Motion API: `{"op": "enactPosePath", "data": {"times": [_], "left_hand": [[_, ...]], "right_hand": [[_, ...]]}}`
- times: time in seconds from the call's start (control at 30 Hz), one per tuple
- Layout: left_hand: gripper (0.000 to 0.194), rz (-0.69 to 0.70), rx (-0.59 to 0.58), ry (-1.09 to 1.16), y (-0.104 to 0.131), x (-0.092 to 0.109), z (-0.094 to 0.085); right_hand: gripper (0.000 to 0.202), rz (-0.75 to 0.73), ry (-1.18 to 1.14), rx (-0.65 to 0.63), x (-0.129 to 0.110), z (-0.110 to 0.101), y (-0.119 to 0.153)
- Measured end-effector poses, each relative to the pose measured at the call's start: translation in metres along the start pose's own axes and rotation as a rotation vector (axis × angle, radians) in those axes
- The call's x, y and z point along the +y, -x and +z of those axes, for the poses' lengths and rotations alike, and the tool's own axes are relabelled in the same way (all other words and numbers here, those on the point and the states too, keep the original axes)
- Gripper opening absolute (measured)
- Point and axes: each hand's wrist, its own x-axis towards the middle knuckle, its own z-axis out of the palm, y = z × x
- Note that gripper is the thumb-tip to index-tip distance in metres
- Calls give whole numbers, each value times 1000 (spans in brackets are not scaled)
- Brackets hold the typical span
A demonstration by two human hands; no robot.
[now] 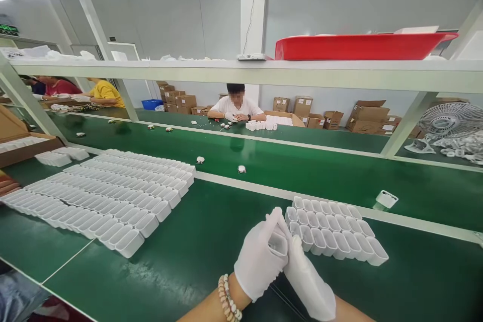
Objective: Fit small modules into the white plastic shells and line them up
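Note:
My left hand (258, 259), in a white glove with a beaded bracelet at the wrist, is wrapped round a small open white plastic box (278, 244). The box's hollow faces up toward me. My gloved right hand (307, 279) presses against the same box from the right, fingers close together and meeting the left fingertips at its far edge. What the right fingertips pinch is partly hidden. Just right of my hands stand short rows of similar white boxes (341, 239). A thin dark tool (287, 302) lies on the green table beneath my wrists.
A large block of white boxes (109, 196) covers the table's left. Beyond a pale rail runs a green belt (302, 166) carrying small white parts (242, 169) and one white box (387, 198). Overhead, a shelf (234, 71) holds a red tray (362, 47). A co-worker (237, 105) sits opposite.

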Motion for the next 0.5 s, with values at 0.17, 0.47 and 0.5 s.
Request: {"op": "enactPosePath", "data": {"times": [0.17,0.47,0.5], "left_hand": [[73,-138,-133,91,-4,8,-8],[74,-134,-198,293,-4,13,-16],[75,-147,-205,304,-4,14,-16]], "right_hand": [[71,-302,528,438,6,2,10],[75,-187,1101,528,7,5,13],[73,-183,1103,516,6,7,12]]}}
